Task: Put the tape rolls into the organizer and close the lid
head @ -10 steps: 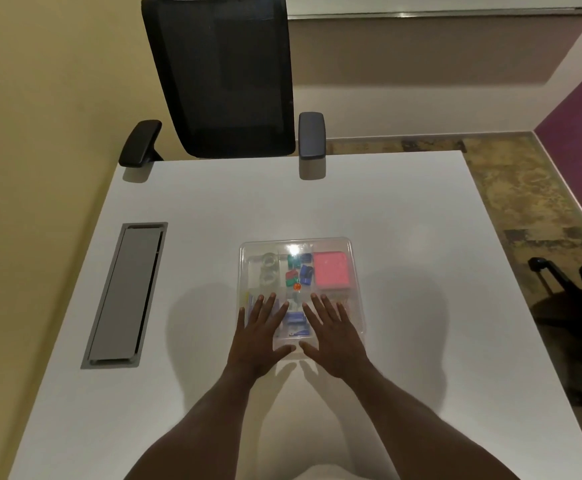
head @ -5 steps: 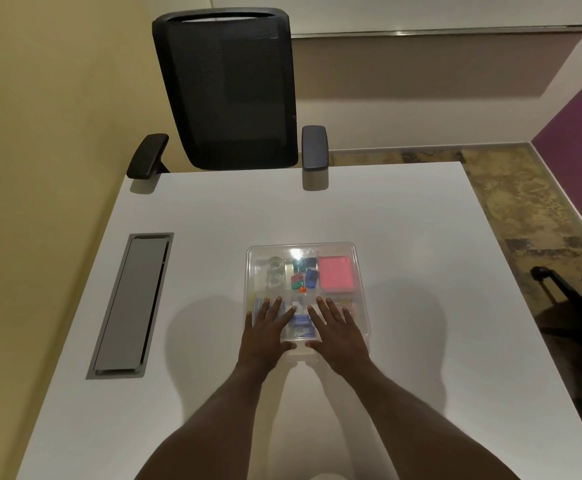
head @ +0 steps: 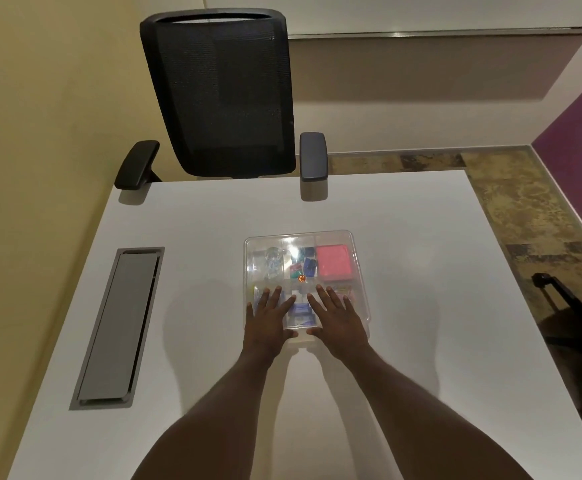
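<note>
A clear plastic organizer [head: 359, 258] lies on the white table in front of me, its transparent lid down over the compartments. Clear tape rolls [head: 273, 260] show through the lid in the far left compartment. A pink pad [head: 334, 261] fills the far right compartment, and small blue and green items [head: 303, 265] sit in the middle one. My left hand [head: 268, 320] lies flat on the near left of the lid, fingers spread. My right hand [head: 338, 318] lies flat on the near right of the lid. Both hands hold nothing.
A grey cable hatch [head: 116, 327] is set into the white table [head: 421, 306] at the left. A black mesh office chair [head: 223, 95] stands at the table's far edge. Part of another dark chair [head: 573, 306] shows at the right.
My hands stay flat on the lid in the same spots. Only my head has shifted, so the scene sits slightly lower in view.
</note>
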Demonstrator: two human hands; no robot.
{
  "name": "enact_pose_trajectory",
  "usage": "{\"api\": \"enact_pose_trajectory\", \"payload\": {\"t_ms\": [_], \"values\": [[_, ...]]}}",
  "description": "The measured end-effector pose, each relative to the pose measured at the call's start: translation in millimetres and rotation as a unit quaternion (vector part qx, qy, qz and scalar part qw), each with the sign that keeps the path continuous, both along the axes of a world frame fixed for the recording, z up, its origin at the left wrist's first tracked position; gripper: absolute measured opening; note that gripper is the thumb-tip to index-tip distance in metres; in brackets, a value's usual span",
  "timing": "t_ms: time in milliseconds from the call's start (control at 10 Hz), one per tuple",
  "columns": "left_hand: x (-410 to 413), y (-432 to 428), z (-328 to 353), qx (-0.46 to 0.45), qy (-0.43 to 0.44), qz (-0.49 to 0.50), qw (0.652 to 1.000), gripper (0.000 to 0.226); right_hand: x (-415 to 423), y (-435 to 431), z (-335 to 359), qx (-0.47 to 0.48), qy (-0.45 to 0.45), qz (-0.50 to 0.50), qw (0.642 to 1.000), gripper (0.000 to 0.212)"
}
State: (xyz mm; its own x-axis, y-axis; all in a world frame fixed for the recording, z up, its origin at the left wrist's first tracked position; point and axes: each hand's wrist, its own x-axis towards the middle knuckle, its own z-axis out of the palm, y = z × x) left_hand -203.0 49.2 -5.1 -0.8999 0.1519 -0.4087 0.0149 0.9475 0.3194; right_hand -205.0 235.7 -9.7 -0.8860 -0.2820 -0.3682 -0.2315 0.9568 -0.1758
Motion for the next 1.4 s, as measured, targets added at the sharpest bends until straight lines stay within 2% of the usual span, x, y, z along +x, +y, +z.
{"api": "enact_pose_trajectory", "payload": {"t_ms": [500,700,800,1000,1400], "values": [[-20.7,-6.1,-0.1,0.017,-0.003,-0.013,1.000,0.081,-16.2,0.0,2.3,-0.021,0.003,-0.003,1.000,0.078],[-11.7,-2.3,4.9,0.039,0.021,0.026,0.999,0.069,-6.1,-3.8,8.6,-0.063,0.045,-0.005,0.997,0.070],[0.6,-0.4,5.2,0.038,0.034,0.041,0.998,0.064,5.6,-7.2,14.7,-0.075,0.107,-0.010,0.991,0.060],[16.6,3.7,15.5,0.033,0.067,0.043,0.996,0.063,19.1,-5.8,25.8,0.003,0.260,0.005,0.966,0.055],[35.4,41.0,55.6,-0.003,0.187,0.013,0.982,0.065,48.5,18.9,56.9,0.026,0.321,-0.041,0.946,0.055]]}}
